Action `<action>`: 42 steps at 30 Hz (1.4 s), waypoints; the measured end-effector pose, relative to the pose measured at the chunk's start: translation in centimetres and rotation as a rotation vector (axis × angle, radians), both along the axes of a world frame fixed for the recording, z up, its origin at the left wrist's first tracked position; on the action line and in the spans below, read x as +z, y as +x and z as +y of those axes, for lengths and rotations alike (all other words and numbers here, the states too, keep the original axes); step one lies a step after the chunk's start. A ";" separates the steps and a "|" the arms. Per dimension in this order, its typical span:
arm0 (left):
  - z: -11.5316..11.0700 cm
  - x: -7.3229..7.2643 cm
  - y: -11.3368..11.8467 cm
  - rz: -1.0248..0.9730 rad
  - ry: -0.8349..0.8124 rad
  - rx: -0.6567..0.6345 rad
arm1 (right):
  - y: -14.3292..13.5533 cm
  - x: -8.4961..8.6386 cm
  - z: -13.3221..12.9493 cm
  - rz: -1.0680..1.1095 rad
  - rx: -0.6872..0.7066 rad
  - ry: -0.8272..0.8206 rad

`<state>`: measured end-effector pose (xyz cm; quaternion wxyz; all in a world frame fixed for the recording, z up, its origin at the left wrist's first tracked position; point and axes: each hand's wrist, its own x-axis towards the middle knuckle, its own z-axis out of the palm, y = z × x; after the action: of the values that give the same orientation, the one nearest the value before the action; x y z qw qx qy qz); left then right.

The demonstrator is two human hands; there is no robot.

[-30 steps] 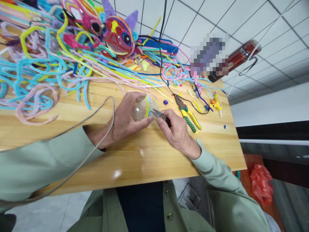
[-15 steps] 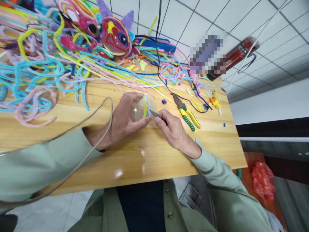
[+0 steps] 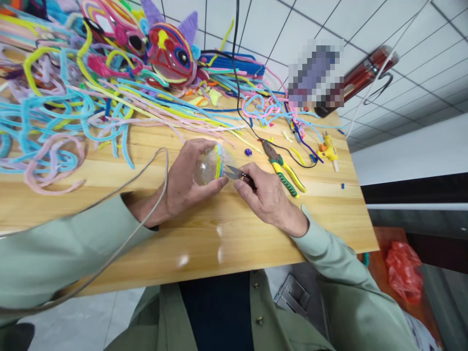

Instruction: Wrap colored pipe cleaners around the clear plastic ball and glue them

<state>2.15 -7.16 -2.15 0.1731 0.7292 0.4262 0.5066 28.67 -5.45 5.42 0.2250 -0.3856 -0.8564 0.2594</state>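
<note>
My left hand (image 3: pixel 185 178) is wrapped round a clear plastic ball (image 3: pixel 205 168), with thumb below and fingers over the top. Yellow, light blue and pale strips of pipe cleaner (image 3: pixel 219 161) run across the ball's right side. In my right hand (image 3: pixel 265 192) is a small pair of dark-handled scissors (image 3: pixel 235 172). Their blades are slightly parted, with the tips at the edge of the strips, by my left thumb. Whether the tips touch the ball I cannot tell.
Pliers (image 3: pixel 283 168), a purple bead (image 3: pixel 248 152) and a yellow glue gun (image 3: pixel 328 147) lie to the right. Tangled pipe cleaners (image 3: pixel 73 112) and a decorated mask-like ball (image 3: pixel 171 56) fill the back left. A red flask (image 3: pixel 360 80) stands behind; a cable (image 3: pixel 146 207) crosses my left forearm.
The scissor blades have parted, and my right hand has turned slightly and shifted a little to the right. My left hand keeps its hold on the ball.
</note>
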 end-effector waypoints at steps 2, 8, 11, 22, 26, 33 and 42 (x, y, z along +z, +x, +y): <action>0.0 0.0 0.0 -0.004 -0.001 -0.002 | 0.0 0.2 -0.1 -0.032 0.007 0.002; -0.1 0.1 0.1 0.005 -0.008 0.000 | -0.2 -0.1 -0.2 -0.042 0.015 0.020; -0.2 0.3 0.0 0.005 0.001 -0.011 | -0.1 -0.3 -0.3 -0.056 0.002 0.037; -0.4 0.5 -0.1 0.035 -0.037 0.008 | -0.1 -0.8 -0.5 -0.131 -0.008 0.085; -0.3 0.5 -0.1 0.040 -0.010 -0.001 | -0.1 -0.5 -0.2 -0.128 0.009 0.041; -0.6 0.7 -0.2 0.073 -0.077 -0.001 | -0.2 0.0 -0.3 -0.168 -0.003 0.034; -0.4 0.9 -0.2 0.057 -0.073 -0.011 | -0.2 0.1 -0.6 -0.167 -0.031 0.041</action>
<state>1.92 -7.55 -1.22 0.1902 0.7388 0.4454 0.4687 28.48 -6.03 5.49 0.1646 -0.4142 -0.8714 0.2051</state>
